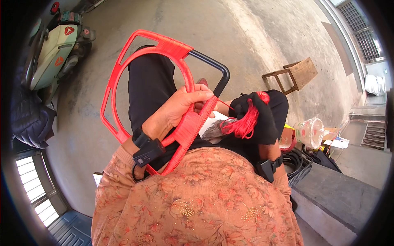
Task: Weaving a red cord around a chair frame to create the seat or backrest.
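A ring-shaped frame (188, 131) wound tightly with red cord lies tilted over my lap, its inner hoop joined to an angular outer rim. At the far right of the rim, a length of black tube (213, 64) is bare of cord. My left hand (178, 105), ungloved, grips the frame's right side, thumb on top and fingers partly hidden beneath. In a black glove, my right hand (266, 123) is closed round a loose hank of red cord (247, 121). One thin strand runs taut from it to the frame beside my left thumb.
A wooden stool (304, 74) lies on the concrete floor at the far right. Coiled black tubing (292, 162) and a clear plastic-wrapped bundle (310, 133) sit to my right, by a grey ledge (336, 197). At the far left stands a pale scooter (55, 59).
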Demonstrator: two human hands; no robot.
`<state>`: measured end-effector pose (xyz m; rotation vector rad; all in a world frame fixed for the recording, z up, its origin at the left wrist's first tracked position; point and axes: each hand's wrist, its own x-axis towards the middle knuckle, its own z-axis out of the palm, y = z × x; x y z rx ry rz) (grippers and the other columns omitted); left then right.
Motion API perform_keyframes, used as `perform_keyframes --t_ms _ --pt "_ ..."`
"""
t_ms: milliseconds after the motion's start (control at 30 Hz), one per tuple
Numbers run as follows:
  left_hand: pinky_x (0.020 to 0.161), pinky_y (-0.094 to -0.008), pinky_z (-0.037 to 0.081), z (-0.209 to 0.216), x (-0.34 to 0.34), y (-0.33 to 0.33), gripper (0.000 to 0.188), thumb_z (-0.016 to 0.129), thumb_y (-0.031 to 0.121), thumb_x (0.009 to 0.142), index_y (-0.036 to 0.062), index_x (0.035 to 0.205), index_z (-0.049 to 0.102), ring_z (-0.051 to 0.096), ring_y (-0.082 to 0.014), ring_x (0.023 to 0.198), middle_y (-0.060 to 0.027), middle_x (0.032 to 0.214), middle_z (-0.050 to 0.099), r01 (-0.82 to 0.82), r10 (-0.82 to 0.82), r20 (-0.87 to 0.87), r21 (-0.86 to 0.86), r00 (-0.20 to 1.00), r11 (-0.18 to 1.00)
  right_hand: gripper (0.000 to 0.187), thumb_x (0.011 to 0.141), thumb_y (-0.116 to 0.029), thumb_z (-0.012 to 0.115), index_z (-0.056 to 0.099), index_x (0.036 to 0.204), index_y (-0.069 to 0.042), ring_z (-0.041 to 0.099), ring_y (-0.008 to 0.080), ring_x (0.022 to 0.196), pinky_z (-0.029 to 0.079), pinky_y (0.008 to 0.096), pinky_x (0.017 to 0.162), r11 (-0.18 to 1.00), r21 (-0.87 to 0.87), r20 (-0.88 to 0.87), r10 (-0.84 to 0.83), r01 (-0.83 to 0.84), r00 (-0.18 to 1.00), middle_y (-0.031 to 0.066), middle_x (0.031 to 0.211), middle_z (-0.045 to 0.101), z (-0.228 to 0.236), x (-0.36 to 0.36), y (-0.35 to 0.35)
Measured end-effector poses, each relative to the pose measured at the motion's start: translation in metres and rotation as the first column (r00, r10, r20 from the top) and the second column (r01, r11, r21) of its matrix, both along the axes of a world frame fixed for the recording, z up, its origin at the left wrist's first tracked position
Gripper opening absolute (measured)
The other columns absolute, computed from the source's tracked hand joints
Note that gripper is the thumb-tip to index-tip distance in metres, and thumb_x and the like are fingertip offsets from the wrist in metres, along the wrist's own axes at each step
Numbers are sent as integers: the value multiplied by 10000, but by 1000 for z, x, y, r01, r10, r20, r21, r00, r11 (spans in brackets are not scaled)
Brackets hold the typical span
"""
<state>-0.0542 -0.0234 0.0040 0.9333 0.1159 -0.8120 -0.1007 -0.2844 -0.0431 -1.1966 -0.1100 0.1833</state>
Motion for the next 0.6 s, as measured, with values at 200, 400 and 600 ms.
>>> perform_keyframes --t_ms 200,400,600 --pt "611 -281 545 0 -1 -1 138 616 169 879 34 877 586 664 -198 673 -134 815 671 -33 35 -31 64 999 997 318 943 -229 531 554 1167 -5 606 197 946 470 294 847 566 -763 363 -21 311 931 84 1082 629 24 6 -68" --pt "602 -276 562 -6 -3 -5 252 612 198 888 28 1068 567 664 -173 728 -137 908 667 -83 80 43 95 996 992 501 866 -94 608 438 1337 -108 641 213 996 499 354 829 362 -791 465 -169 494 869 129 1114 626 66 62 24" --pt "690 -287 522 -7 -4 -4 438 599 141 842 3 1241 480 610 -163 891 -99 1065 589 -256 249 96 65 964 964 415 759 -133 684 550 1152 -127 620 291 1002 501 400 808 227 -773 632 365 593 684 129 1148 609 82 60 86"
